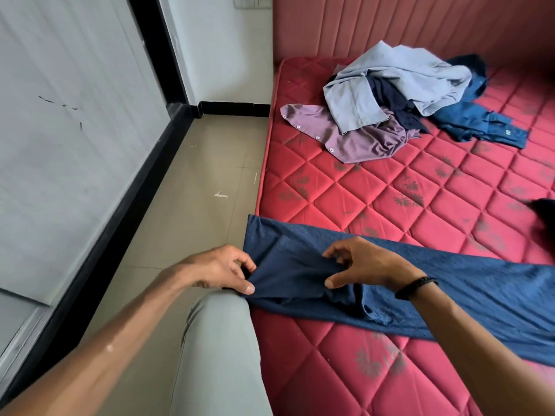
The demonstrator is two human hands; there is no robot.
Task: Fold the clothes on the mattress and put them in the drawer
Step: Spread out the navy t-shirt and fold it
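Spanning the area beyond and to the right of both hands, the red quilted mattress [390,205] carries all clothing. A dark blue garment [480,292] lies flat across its near edge, directly under the right hand [365,264] and extending right of it. The unfolded clothes pile [399,97] sits well beyond both hands. The left hand [222,270] pinches the garment's left end between thumb and curled fingers; the right hand pinches a raised fold just beside it.
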